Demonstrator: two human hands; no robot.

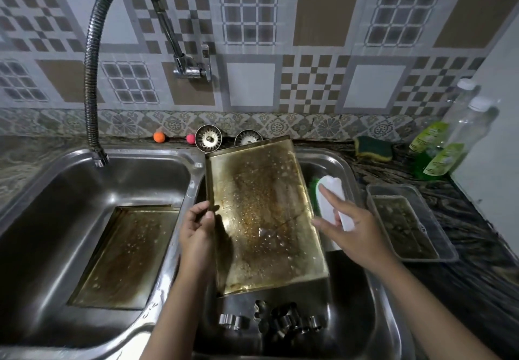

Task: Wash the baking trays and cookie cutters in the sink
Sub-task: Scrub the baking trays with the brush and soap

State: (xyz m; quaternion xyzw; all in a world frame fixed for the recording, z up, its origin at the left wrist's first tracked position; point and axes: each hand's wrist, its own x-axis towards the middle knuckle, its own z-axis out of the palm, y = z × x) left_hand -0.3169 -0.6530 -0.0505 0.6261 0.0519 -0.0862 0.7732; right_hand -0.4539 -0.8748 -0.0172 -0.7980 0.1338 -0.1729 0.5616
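- Head view: a double steel sink (193, 180). A greasy baking tray (266, 219) stands tilted in the right basin, filling most of its width, with a narrow gap at its right edge.
- A second tray (126, 256) lies flat in the left basin, below the flexible tap (92, 79).
- Left hand (196, 225) pinches the tilted tray's left rim, fingers curled around it.
- Right hand (348, 230) holds a white-handled scrub brush (330, 197) just beside the tray's right edge, index finger extended along it.
- The tray's long axis runs away from the person, far end raised.
- Cookie cutters (280, 321) sit on the basin floor near the tray's lower edge.
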